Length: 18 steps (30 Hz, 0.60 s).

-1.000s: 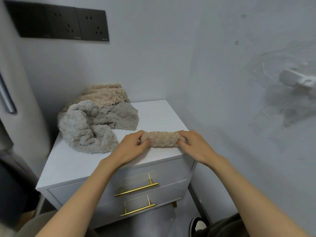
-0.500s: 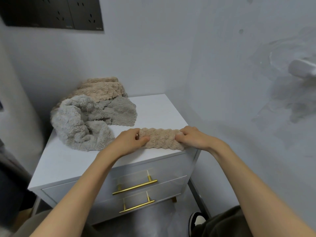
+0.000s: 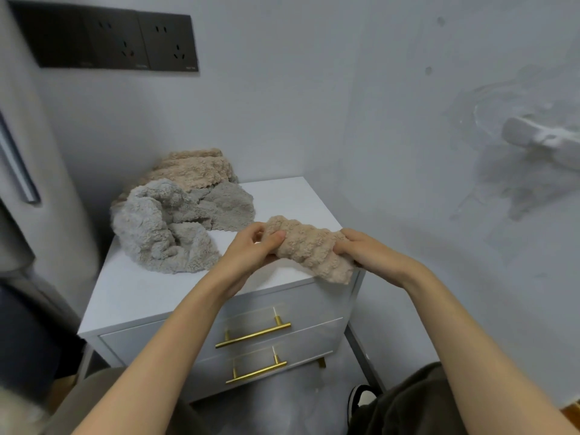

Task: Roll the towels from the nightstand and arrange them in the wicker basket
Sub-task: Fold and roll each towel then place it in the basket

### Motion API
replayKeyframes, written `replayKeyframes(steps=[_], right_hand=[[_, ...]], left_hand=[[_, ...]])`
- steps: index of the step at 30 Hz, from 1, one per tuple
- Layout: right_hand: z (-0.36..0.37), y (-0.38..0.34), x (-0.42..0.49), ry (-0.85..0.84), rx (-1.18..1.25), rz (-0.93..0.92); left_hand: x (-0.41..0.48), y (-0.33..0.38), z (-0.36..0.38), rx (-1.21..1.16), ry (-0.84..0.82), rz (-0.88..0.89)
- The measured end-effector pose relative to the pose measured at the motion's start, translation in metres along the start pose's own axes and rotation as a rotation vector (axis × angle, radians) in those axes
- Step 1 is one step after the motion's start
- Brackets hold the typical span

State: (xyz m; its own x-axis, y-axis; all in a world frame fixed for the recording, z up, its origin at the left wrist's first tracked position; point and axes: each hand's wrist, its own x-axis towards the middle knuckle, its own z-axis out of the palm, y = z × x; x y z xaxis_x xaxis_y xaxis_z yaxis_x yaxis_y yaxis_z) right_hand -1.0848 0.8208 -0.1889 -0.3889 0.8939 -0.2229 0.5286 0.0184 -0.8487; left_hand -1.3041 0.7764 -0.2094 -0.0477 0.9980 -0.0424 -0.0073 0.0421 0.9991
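Observation:
A rolled beige towel (image 3: pixel 309 248) is held just above the front right corner of the white nightstand (image 3: pixel 175 287). My left hand (image 3: pixel 251 249) grips its left end and my right hand (image 3: pixel 361 251) grips its right end, where a loose flap hangs over the nightstand's edge. At the back left of the top lies a crumpled grey towel (image 3: pixel 163 227), and behind it, against the wall, sits a second beige towel (image 3: pixel 194 167). No wicker basket is in view.
The nightstand has two drawers with gold bar handles (image 3: pixel 252 334) and stands in a corner between grey walls. A black socket panel (image 3: pixel 116 40) is on the wall above. My shoe (image 3: pixel 361 400) rests on the floor beside the nightstand's right leg.
Both hands have lifted the rolled beige towel off the nightstand's front edge; it now tilts, left end higher, with a flap loose at the right.

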Motion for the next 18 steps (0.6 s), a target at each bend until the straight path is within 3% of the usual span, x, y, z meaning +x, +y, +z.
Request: replayKeyframes(steps=[9, 14, 18], right_hand=[[-0.019, -0.002, -0.075, 0.231, -0.022, -0.153], [-0.037, -0.009, -0.129, 0.293, -0.115, -0.208], [-0.054, -0.011, -0.175, 0.233, -0.206, -0.188]], left_hand=[[-0.048, 0.021, 0.048, -0.325, -0.067, -0.019], [-0.068, 0.037, 0.078, -0.256, -0.095, 0.001], [-0.084, 0.057, 0.103, -0.191, -0.185, 0.069]])
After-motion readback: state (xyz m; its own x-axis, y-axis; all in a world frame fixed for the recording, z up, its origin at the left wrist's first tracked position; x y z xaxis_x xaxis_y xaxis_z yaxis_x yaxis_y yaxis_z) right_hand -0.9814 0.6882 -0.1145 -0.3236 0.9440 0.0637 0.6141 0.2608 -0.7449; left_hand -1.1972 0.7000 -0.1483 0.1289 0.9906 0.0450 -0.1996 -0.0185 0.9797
